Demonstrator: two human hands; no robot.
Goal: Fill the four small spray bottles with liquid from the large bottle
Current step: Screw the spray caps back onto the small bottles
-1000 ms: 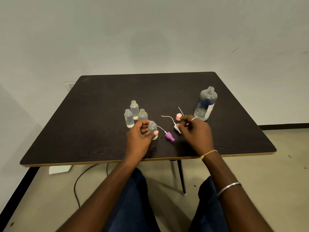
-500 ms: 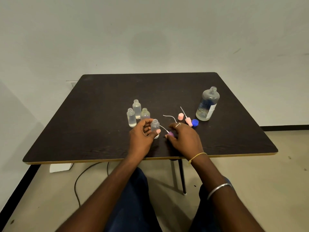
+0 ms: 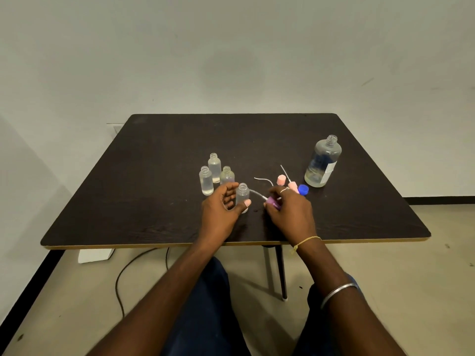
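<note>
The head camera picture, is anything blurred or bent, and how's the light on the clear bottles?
Head view: wide-angle bending bows the dark wooden table edges; soft even light, faint glints on the large clear plastic bottle; the purple spray cap in the right hand is slightly smeared; the small clear bottle in the left hand stays fairly sharp.

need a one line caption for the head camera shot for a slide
Left hand steadies an open small bottle while right hand picks up the purple spray cap.
</note>
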